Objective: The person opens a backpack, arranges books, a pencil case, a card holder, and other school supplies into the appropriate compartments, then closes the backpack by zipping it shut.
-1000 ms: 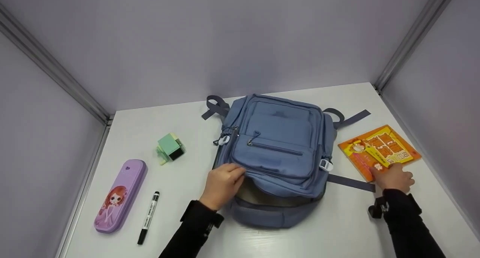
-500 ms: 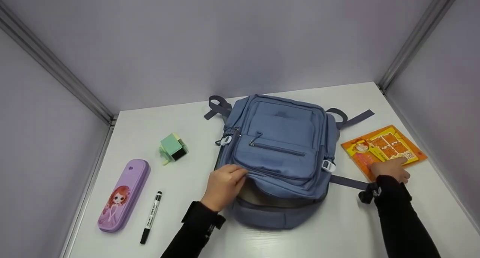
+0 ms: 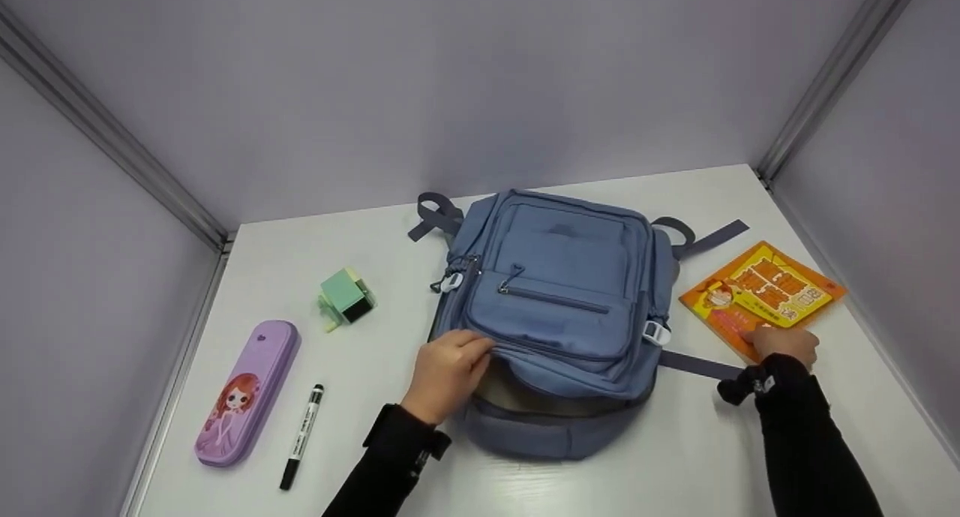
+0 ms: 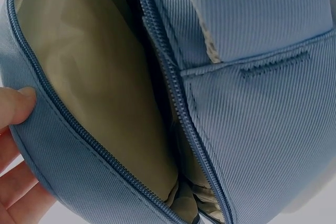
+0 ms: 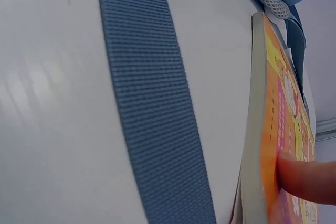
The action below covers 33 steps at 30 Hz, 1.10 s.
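A blue backpack (image 3: 559, 277) lies on its back on the white table, its main zip open toward me and the beige lining (image 4: 89, 77) showing. At the left of that opening my left hand (image 3: 448, 374) pinches the edge of the flap; in the left wrist view its thumb lies on the fabric beside the zip. On the right, my right hand (image 3: 784, 344) grips the near edge of an orange and yellow book (image 3: 772, 284). Its thumb (image 5: 304, 177) presses on the cover in the right wrist view, while the other fingers are hidden.
A purple pencil case (image 3: 247, 393) with a cartoon girl lies at the left, beside a black-and-white marker (image 3: 302, 436). Behind them sits a small green block-like object (image 3: 346, 296). A dark strap (image 3: 699, 365) runs from the backpack toward the book. Grey walls enclose the table.
The right hand's fingers, stretched over the cover half a second ago, now curl at the near edge. The book has turned and shifted slightly left. My left hand keeps its hold on the flap.
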Tool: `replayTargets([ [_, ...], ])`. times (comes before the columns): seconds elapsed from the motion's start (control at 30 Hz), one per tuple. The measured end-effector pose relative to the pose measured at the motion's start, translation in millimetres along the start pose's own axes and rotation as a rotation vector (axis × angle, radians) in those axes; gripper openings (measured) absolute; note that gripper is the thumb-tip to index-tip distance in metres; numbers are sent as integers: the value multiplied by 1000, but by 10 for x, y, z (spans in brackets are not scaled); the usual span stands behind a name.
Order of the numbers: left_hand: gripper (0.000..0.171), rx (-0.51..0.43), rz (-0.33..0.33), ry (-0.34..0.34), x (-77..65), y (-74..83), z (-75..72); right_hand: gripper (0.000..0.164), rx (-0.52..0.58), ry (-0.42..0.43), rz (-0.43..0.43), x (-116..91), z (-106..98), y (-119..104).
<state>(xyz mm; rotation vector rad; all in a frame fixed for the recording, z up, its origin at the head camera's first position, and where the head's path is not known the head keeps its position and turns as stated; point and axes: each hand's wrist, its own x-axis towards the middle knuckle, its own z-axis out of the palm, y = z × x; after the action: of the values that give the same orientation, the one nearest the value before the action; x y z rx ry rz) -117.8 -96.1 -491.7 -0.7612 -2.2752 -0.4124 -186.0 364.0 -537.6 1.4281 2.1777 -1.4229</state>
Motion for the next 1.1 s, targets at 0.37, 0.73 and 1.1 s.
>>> replayTargets([
  [0.37, 16, 2, -17, 6, -11, -13, 8, 75, -184, 21, -48, 12, -25, 14],
  [0.73, 16, 12, -33, -2, -38, 12, 15, 62, -383, 94, -163, 65, -67, 46],
  [1.1, 16, 4, -25, 4, -20, 21, 31, 66, -255, 56, -84, 23, -118, 32],
])
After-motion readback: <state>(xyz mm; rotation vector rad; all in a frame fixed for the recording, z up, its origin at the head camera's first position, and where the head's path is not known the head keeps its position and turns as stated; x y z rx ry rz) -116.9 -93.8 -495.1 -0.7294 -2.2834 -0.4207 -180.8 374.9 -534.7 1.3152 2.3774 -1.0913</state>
